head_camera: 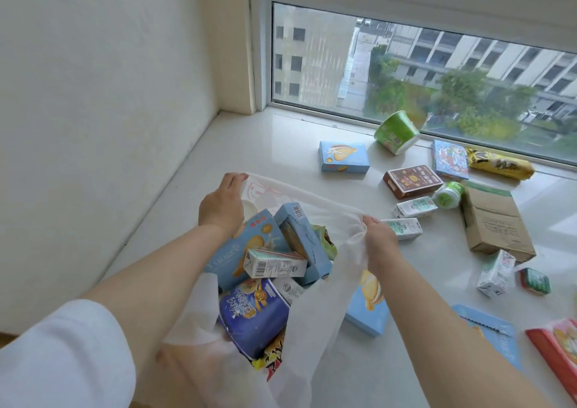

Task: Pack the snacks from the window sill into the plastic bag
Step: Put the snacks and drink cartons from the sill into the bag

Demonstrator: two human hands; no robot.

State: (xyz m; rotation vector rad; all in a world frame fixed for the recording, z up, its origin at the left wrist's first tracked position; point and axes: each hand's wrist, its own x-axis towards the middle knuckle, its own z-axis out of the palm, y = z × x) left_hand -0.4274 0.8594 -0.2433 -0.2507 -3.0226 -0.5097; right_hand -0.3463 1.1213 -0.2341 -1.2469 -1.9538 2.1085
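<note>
White, thin plastic is bunched in the right hand (379,239), fingers curled tight on the near rim of the plastic bag (321,208), while the left hand (222,203) pinches the far rim, stretching its mouth wide. Inside sit a blue biscuit box (249,245) and a milk carton (274,263). More snacks lie on the window sill (281,139), among them a green cup (396,133) by the glass.

Upper-floor room, likely a flat or office: wide white sill (256,145) in a plain wall (93,95) corner, window (406,73) overlooking buildings and trees below. Snack boxes (343,157) scattered along the sill.
</note>
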